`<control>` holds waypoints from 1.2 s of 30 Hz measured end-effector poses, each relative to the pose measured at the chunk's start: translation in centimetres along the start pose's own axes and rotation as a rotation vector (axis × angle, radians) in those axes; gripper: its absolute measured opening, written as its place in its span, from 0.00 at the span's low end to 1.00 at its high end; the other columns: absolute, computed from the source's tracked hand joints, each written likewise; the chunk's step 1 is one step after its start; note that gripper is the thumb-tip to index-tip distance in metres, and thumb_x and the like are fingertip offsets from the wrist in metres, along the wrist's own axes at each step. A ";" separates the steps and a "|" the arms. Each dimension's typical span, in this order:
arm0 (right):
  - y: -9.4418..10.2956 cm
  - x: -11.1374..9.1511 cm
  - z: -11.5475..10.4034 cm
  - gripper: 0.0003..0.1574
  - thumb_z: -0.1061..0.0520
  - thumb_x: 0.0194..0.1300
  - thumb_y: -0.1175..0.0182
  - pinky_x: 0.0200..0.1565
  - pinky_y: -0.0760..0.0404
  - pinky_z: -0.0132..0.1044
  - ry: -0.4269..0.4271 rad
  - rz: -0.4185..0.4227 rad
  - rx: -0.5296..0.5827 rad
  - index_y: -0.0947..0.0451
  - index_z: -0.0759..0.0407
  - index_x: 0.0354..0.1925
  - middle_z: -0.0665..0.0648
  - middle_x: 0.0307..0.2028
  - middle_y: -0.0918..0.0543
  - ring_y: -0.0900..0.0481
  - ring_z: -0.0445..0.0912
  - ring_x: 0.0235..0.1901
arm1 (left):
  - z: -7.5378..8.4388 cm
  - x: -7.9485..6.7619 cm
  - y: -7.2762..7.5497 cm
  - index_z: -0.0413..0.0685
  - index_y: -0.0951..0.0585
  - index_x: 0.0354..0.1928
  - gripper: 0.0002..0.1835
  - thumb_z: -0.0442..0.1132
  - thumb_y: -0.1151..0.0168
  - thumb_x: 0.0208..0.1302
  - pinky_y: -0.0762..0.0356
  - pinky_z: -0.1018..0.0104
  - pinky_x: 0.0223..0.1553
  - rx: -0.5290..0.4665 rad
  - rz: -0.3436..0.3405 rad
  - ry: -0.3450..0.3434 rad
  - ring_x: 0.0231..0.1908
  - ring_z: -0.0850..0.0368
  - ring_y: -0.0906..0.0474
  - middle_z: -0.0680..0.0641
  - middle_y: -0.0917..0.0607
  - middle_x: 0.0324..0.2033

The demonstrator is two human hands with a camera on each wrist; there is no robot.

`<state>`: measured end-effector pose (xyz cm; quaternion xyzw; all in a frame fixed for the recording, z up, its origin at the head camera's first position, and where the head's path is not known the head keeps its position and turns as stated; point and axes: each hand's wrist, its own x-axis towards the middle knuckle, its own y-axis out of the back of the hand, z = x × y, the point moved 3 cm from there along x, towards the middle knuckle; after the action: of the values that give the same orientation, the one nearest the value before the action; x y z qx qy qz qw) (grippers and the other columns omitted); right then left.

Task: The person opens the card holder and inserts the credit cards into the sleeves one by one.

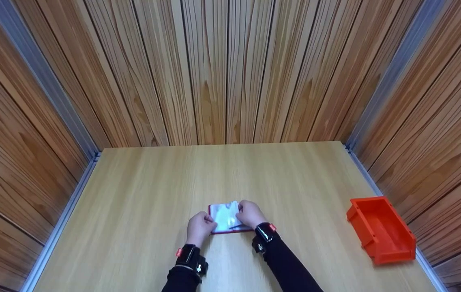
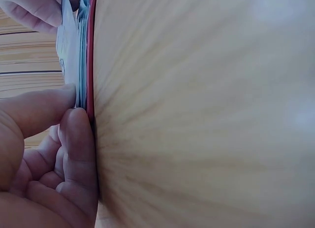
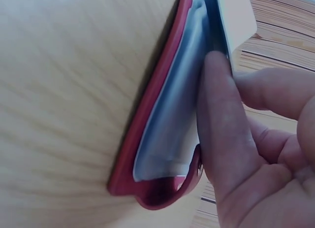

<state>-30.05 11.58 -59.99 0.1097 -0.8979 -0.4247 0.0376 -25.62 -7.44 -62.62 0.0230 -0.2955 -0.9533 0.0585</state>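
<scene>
A red card holder with a stack of clear plastic sleeves lies open on the table in front of me. My left hand pinches the left edge of the sleeves between thumb and index finger, low against the tabletop. At the holder's right side, my right hand pinches a white card between thumb and index finger, with the index finger reaching in beside the sleeves. A red strap with a metal snap curls up under that hand. How far the card sits inside a sleeve cannot be told.
An orange open bin stands at the table's right edge. Wood-panelled walls enclose the back and both sides, with metal rails along the side edges of the wooden table.
</scene>
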 end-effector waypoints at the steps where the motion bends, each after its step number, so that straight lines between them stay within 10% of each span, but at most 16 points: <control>1: 0.0 0.0 0.0 0.06 0.67 0.53 0.37 0.33 0.27 0.40 0.005 0.006 -0.006 0.24 0.66 0.31 0.51 0.23 0.29 0.30 0.46 0.26 | 0.0 0.0 0.0 0.42 0.22 0.27 0.10 0.29 0.27 0.49 0.24 0.62 0.31 0.000 -0.004 0.002 0.27 0.56 0.25 0.51 0.21 0.23; 36: -1.5 -0.2 -1.6 0.10 0.66 0.56 0.37 0.37 0.22 0.43 0.061 0.002 -0.089 0.21 0.69 0.39 0.56 0.28 0.19 0.22 0.49 0.31 | -0.2 0.2 0.0 0.42 0.23 0.31 0.12 0.31 0.27 0.52 0.25 0.66 0.26 -0.070 -0.049 0.084 0.23 0.58 0.25 0.50 0.22 0.24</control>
<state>-29.33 9.47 -60.16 0.1200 -0.8766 -0.4606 0.0704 -25.77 -7.53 -62.77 0.0681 -0.2584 -0.9624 0.0480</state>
